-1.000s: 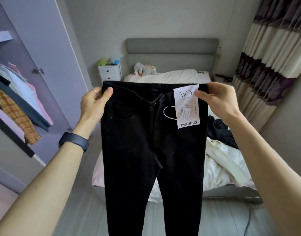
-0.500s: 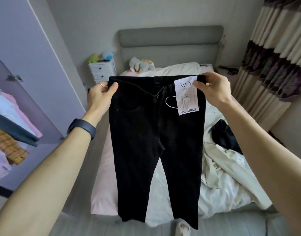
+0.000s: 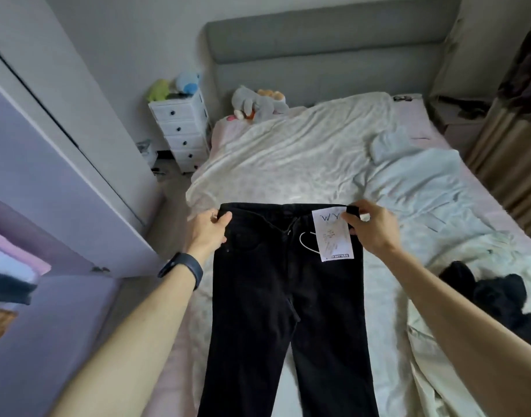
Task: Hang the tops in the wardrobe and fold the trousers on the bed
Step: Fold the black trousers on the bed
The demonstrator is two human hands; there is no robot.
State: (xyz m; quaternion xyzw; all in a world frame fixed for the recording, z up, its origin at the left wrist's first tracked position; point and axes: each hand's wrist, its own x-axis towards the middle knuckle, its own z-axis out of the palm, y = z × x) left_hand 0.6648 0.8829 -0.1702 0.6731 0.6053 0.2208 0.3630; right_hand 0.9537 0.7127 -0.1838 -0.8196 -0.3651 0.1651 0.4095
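trousers: black slim-fit trousers (image 3: 288,281), front side up, spread out flat by the waistband over the near half of the bed (image 3: 288,164); legs run down toward the foot edge and off the bottom of the shot; can't tell if the fabric is actually resting on the sheet

left hand: the left hand (image 3: 208,230) grips the waistband's left corner, thumb on top, fingers curled under; dark wristband (image 3: 181,270) on that wrist

right hand: the right hand (image 3: 371,228) pinches the waistband's right corner, thumb pressing the top edge of the paper tag (image 3: 333,234)

tag: white, hangs from the waistband on a white loop, lies on the right hip

bed: crumpled cream sheet; a pale grey top (image 3: 423,182) lies toward the right edge; a dark garment (image 3: 492,293) is bunched at the near right edge; a grey plush toy (image 3: 255,103) sits at the far left corner by the headboard (image 3: 330,46)

left side: wardrobe door (image 3: 62,176) stands open; hanging clothes (image 3: 8,284) peek in at the frame's edge

far corner: white drawer unit (image 3: 180,130) beside the bed, with a green plush (image 3: 159,90) and a blue plush (image 3: 187,81) on top
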